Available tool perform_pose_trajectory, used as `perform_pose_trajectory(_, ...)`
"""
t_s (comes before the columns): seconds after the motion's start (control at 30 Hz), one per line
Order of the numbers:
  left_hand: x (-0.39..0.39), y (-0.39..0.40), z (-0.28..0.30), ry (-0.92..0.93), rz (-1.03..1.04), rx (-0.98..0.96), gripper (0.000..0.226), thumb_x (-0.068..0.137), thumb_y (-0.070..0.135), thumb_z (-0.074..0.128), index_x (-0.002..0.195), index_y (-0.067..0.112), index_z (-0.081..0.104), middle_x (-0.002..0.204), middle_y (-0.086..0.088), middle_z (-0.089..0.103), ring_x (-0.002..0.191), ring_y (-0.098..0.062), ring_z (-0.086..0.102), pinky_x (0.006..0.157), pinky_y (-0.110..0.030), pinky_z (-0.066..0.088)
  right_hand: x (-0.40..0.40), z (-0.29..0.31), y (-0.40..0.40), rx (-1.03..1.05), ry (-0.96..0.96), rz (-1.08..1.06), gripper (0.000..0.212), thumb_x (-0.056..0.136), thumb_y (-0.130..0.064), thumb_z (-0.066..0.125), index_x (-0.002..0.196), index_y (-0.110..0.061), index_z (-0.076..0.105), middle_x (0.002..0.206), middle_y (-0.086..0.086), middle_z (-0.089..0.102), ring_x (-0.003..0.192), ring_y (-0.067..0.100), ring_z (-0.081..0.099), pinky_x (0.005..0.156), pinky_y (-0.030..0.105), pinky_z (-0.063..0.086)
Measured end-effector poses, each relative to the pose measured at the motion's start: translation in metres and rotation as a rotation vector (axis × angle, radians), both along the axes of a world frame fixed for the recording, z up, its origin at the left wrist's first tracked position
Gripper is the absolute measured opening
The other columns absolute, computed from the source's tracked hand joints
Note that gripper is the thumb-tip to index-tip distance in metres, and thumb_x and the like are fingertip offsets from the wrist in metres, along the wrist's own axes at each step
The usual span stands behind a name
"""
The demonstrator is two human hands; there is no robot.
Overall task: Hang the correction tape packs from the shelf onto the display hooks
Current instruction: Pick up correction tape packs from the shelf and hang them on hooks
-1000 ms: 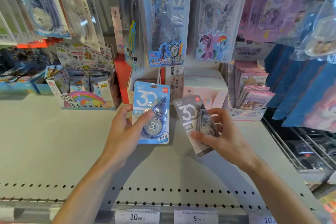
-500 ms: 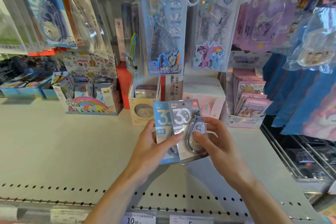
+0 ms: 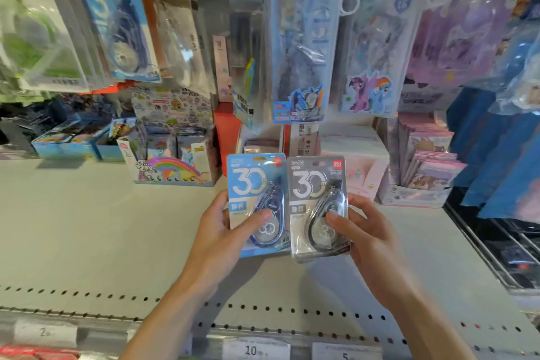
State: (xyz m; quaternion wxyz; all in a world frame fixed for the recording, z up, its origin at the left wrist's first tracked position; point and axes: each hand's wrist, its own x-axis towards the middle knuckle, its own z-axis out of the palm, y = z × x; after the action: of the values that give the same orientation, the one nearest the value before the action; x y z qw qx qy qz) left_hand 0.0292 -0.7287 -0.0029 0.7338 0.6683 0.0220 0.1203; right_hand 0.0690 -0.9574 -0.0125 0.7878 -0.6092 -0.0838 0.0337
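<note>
Correction tape packs are up off the shelf (image 3: 87,242) in our grip: our left hand (image 3: 217,238) pinches the blue pack (image 3: 254,184), our right hand (image 3: 369,238) curls its fingers (image 3: 336,218) round the grey pack (image 3: 314,184), side by side and upright. Next, we judge, each must be raised to a hook among the hanging packs (image 3: 117,23). Behind, a rainbow display box (image 3: 172,168) holds small cartons.

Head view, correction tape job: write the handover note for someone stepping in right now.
Left hand holds the blue pack, thumb across its front. Right hand holds the grey pack the same way. Both packs are upright, side by side, above the shelf.
Done: both packs are off the shelf.
Left: neither is on a hook yet; hang each among the hanging packs up left.
</note>
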Motion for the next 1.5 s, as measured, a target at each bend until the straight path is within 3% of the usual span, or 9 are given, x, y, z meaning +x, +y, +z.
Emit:
perform_pose_trajectory(0.3,-0.017,0.137,0.010,-0.076,-0.058,0.022,0.045,0.084,0.007,0.078,0.124,0.022,0.065,0.110,0.003,0.081,0.098,-0.017,0.078,0.072,-0.023,0.060,-0.023,0.004,0.118,-0.014,-0.043,-0.062,0.036,0.078,-0.023,0.082,0.111,-0.022,0.068,0.107,0.016,0.080,0.089,0.030,0.077,0.076,0.038,0.059)
perform_pose_trajectory(0.53,-0.032,0.279,0.037,-0.135,-0.149,0.135,0.044,0.083,0.006,0.080,0.121,0.024,0.064,0.109,0.004,0.081,0.097,-0.017,0.078,0.076,-0.024,0.061,-0.057,0.022,0.249,0.007,-0.063,-0.176,0.036,0.063,-0.035,0.085,0.096,-0.043,0.072,0.102,0.004,0.082,0.076,0.009,0.077,0.059,0.014,0.053)
perform_pose_trajectory(0.6,-0.034,0.309,0.047,-0.164,-0.175,0.175,0.049,0.077,0.013,0.088,0.117,0.026,0.065,0.108,0.007,0.081,0.096,-0.013,0.078,0.073,-0.020,0.059,-0.064,0.028,0.278,0.001,-0.090,-0.203,0.040,0.064,-0.030,0.084,0.101,-0.037,0.071,0.100,0.006,0.082,0.072,0.009,0.076,0.054,0.013,0.051)
perform_pose_trajectory(0.7,-0.036,0.340,0.064,-0.206,-0.198,0.215,0.045,0.074,0.022,0.080,0.116,0.024,0.064,0.108,0.009,0.081,0.096,-0.010,0.077,0.075,-0.019,0.058,-0.071,0.036,0.309,-0.016,-0.129,-0.242,0.053,0.068,-0.024,0.082,0.118,-0.021,0.065,0.104,0.009,0.082,0.085,0.017,0.079,0.065,0.020,0.057)
perform_pose_trajectory(0.87,-0.031,0.365,0.092,-0.298,-0.214,0.302,0.040,0.076,0.024,0.078,0.114,0.028,0.064,0.108,0.014,0.079,0.096,-0.006,0.076,0.076,-0.017,0.056,-0.078,0.058,0.333,-0.065,-0.170,-0.284,0.037,0.086,-0.001,0.073,0.119,-0.012,0.062,0.099,0.005,0.082,0.081,0.014,0.078,0.065,0.020,0.058)
perform_pose_trajectory(1.0,-0.022,0.369,0.115,-0.344,-0.214,0.363,0.038,0.085,0.013,0.082,0.113,0.031,0.063,0.108,0.016,0.079,0.097,-0.008,0.077,0.080,-0.021,0.059,-0.080,0.075,0.338,-0.094,-0.198,-0.307,0.035,0.090,-0.004,0.073,0.119,-0.019,0.061,0.103,0.002,0.082,0.088,0.017,0.079,0.066,0.020,0.058)
perform_pose_trajectory(1.17,-0.013,0.360,0.145,-0.408,-0.217,0.412,0.040,0.076,0.031,0.078,0.113,0.032,0.063,0.108,0.017,0.079,0.098,-0.009,0.076,0.084,-0.031,0.057,-0.066,0.096,0.338,-0.071,-0.234,-0.376,0.032,0.091,-0.004,0.073,0.118,-0.016,0.062,0.103,0.002,0.082,0.086,0.014,0.079,0.067,0.017,0.056)
perform_pose_trajectory(1.4,-0.008,0.338,0.172,-0.460,-0.258,0.464,0.038,0.079,0.031,0.081,0.111,0.037,0.061,0.107,0.025,0.076,0.098,-0.001,0.074,0.077,-0.016,0.055,-0.044,0.141,0.322,-0.042,-0.355,-0.502,0.035,0.092,-0.015,0.075,0.121,-0.024,0.059,0.089,-0.018,0.081,0.079,-0.004,0.075,0.065,0.009,0.052)
perform_pose_trajectory(1.5,-0.010,0.332,0.180,-0.476,-0.260,0.475,0.039,0.081,0.030,0.082,0.114,0.037,0.061,0.108,0.025,0.076,0.097,-0.001,0.075,0.078,-0.021,0.056,-0.046,0.158,0.315,-0.023,-0.400,-0.522,0.041,0.092,-0.015,0.076,0.129,-0.018,0.059,0.099,-0.010,0.082,0.089,0.004,0.077,0.078,0.021,0.054)
